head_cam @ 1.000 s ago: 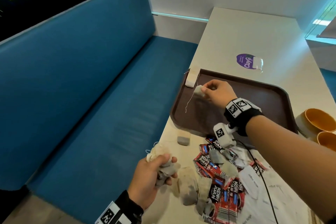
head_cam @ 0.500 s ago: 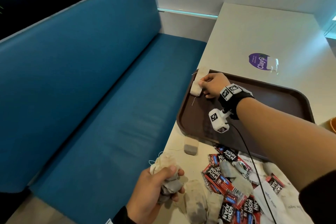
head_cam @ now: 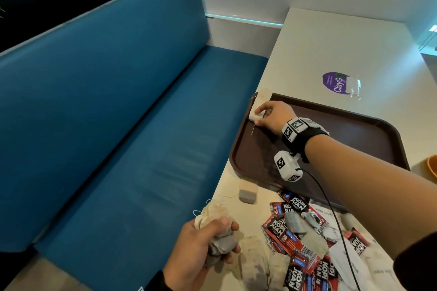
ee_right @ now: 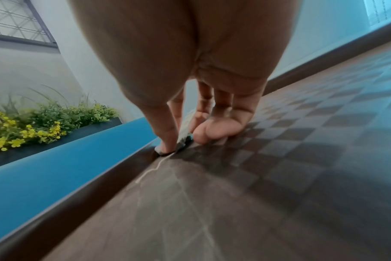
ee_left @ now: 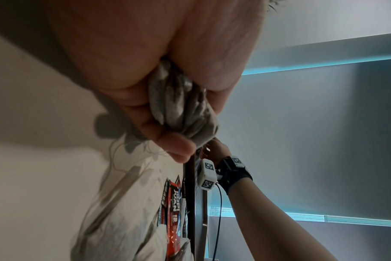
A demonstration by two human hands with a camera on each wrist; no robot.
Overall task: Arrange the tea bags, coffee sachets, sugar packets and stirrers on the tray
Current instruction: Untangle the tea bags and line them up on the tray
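A brown tray [head_cam: 354,139] lies on the white table. At its far left corner my right hand [head_cam: 260,117] pinches a white tea bag [head_cam: 253,116] down against the rim, beside another tea bag [head_cam: 262,97] leaning on the corner. In the right wrist view thumb and fingers of my right hand [ee_right: 183,139] hold the tea bag [ee_right: 182,143] on the tray [ee_right: 234,194]; its string trails back. My left hand [head_cam: 220,238] grips a bunch of tea bags [head_cam: 210,212] near the table's left edge, and the left wrist view shows that bunch [ee_left: 178,106] too. Red coffee sachets [head_cam: 293,243], sugar packets [head_cam: 343,257] and a loose tea bag [head_cam: 247,194] lie in front of the tray.
A blue bench [head_cam: 118,125] runs along the table's left edge. A purple sticker [head_cam: 335,82] is on the table beyond the tray. An orange bowl [head_cam: 432,168] shows at the right edge.
My right hand carried the tea bag from above the tray's left part to the far left corner and lowered it beside the first one. The left hand keeps its bunch.
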